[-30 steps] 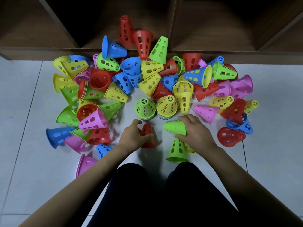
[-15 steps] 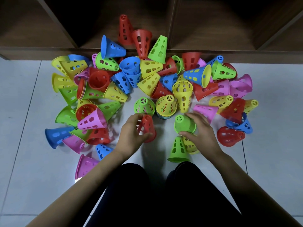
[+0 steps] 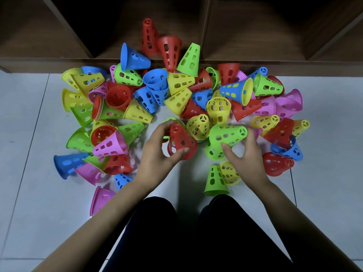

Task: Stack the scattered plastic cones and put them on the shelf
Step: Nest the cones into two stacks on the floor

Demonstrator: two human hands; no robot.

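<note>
- L hand (image 3: 157, 157): grips red cone (image 3: 181, 142), thumb at rim, fingers near tip.
- Mid: yellow-topped stack (image 3: 198, 127) on floor, betw. both hands.
- R hand (image 3: 247, 158): holds green cone (image 3: 225, 136), thumb under, fingers behind; tip points right.

The red cone (image 3: 181, 142) and lime-green cone (image 3: 225, 135) are smooth, faintly glossy plastic. Floor tiles (image 3: 29, 213) look smooth with a soft sheen; the shelf (image 3: 284, 64) is dark matt wood, the trousers (image 3: 196, 242) matt black cloth.
</note>
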